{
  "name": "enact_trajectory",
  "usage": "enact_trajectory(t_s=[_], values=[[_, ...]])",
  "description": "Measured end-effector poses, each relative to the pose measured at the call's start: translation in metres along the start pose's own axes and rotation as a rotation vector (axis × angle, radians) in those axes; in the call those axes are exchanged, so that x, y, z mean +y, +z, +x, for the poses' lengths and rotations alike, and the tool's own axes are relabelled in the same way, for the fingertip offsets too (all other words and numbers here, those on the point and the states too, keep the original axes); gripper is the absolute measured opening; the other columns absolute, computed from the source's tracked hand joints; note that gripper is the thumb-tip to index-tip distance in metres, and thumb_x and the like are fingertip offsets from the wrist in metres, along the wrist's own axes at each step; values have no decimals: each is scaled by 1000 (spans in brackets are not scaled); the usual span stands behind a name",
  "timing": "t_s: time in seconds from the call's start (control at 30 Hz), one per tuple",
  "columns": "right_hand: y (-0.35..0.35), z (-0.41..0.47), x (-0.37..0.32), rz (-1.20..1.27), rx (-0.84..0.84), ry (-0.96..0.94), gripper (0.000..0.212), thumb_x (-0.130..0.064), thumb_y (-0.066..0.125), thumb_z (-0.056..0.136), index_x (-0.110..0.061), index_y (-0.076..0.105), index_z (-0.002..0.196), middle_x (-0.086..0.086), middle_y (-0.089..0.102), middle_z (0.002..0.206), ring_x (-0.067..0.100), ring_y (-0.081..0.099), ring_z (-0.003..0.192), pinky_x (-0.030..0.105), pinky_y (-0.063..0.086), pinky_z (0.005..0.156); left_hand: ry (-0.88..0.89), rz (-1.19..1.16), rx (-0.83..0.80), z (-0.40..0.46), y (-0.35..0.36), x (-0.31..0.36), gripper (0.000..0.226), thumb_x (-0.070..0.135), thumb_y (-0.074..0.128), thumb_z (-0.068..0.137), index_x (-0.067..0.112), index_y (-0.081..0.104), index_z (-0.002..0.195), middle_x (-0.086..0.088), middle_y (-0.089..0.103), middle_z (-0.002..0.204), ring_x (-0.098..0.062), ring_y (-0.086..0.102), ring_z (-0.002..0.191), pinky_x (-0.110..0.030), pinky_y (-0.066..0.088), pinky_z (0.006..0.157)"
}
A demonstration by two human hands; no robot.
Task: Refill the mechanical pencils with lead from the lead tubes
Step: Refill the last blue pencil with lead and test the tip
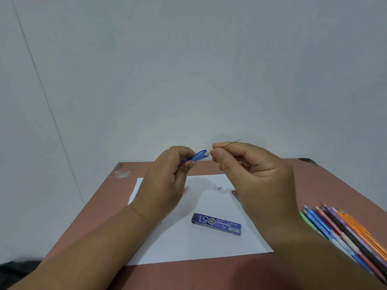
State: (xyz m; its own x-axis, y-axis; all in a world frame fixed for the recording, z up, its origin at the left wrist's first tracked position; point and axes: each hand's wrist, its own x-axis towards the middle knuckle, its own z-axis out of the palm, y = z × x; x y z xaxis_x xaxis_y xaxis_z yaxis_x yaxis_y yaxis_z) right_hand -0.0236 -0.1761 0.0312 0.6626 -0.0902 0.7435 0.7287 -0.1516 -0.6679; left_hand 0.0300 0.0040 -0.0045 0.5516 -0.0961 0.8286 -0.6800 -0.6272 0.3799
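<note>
- I am looking down at a reddish-brown table (303, 185) against a plain wall, with a white sheet of paper (188, 243) laid across its middle.
- At the right edge lies a fan of coloured mechanical pencils (343, 231), side by side and touching; I cannot count them, because the frame cuts them off.
- My left hand (165, 185) is closed around a blue mechanical pencil (199, 156), raised above the paper with its open rear end toward the right.
- My right hand (257, 181) pinches 1 thin lead (232, 142) between thumb and forefinger, its near end right at the pencil's opening.
- 1 blue lead tube (216, 224) marked "PENCIL LEAD" lies flat on the paper, well apart from both hands.
- I judge this step goes best by lining the lead up with the barrel, gripping close to the entering end, and sliding without side pressure, since it may snap.
- Whether the tip is already inside is too fine to tell.
- A small pale piece (219, 187) lies on the paper, possibly the pencil's eraser; I cannot confirm.
</note>
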Motion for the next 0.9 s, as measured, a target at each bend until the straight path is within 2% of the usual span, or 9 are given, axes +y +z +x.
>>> enact_trajectory(t_s=[0.23,0.5,0.73,0.9], values=[[-1,1,1,-5,-1,11,15,-13,75,90,-26,79,96,-20,76,90,2,72,89,16,54,64,-2,0,-3,1,-1,0,14,19,55,98,14,65,107,23,58,97,-1,55,92,-5,38,77],[0,1,5,-69,-11,-74,14,-15,75,90,-25,80,97,-18,76,91,3,71,87,17,55,65,1,1,-3,0,-2,1,13,18,56,97,14,65,106,27,56,96,0,56,94,-3,38,78],[2,3,13,-185,-9,-172,18,-10,74,88,-17,81,103,-13,76,97,-1,70,90,9,50,77,-16,-11,-25,-1,-1,0,14,21,56,97,16,65,106,24,59,96,-1,56,92,-5,39,76],[1,3,15,-216,-13,-175,18,-10,75,89,-19,81,104,-17,75,97,-3,69,90,7,49,77,-32,-40,-39,-1,0,-3,20,34,52,99,21,64,108,21,62,99,-5,59,94,-12,44,76]])
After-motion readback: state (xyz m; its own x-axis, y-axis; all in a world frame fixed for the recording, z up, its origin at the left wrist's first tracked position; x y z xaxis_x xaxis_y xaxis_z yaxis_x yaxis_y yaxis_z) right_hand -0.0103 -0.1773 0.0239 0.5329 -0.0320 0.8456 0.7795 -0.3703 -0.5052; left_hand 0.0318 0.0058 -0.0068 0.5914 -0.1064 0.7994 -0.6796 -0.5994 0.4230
